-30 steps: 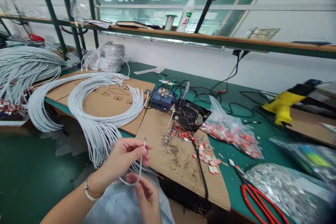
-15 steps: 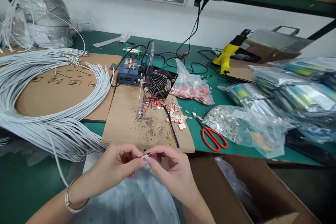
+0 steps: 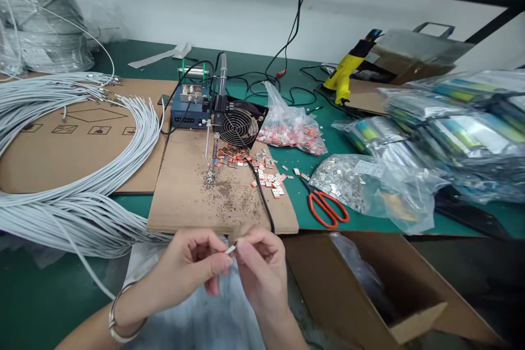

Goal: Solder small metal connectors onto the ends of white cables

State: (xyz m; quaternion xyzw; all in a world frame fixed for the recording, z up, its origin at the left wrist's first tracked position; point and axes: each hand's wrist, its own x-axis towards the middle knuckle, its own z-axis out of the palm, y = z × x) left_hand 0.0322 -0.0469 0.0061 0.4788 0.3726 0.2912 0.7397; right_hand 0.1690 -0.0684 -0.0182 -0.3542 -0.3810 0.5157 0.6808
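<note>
Between my two hands is the end of a white cable [image 3: 230, 250], just in front of the cardboard sheet's near edge. My left hand [image 3: 191, 268] is closed, with thumb and forefinger pinching the cable a little behind its tip. The fingers of my right hand [image 3: 264, 265] close over the tip itself and hide it. Farther off, a soldering iron [image 3: 222, 79] is clamped upright in a stand, its point above a small heap of solder bits [image 3: 210, 176]. Small orange-and-white connector pieces [image 3: 270, 179] are scattered to the right of that heap.
Bundled white cables [image 3: 82, 219] curve across the left. A blue soldering station [image 3: 188, 112] and a black fan [image 3: 241, 127] stand behind the cardboard [image 3: 176, 210]. On the right lie red-handled scissors [image 3: 328, 210], a bag of metal parts [image 3: 342, 183] and an open carton [image 3: 340, 284].
My right hand has turned more upright, and its fingers now cover the dark wire ends that showed at the cable tip. The bench has shifted left in view as the head moved.
</note>
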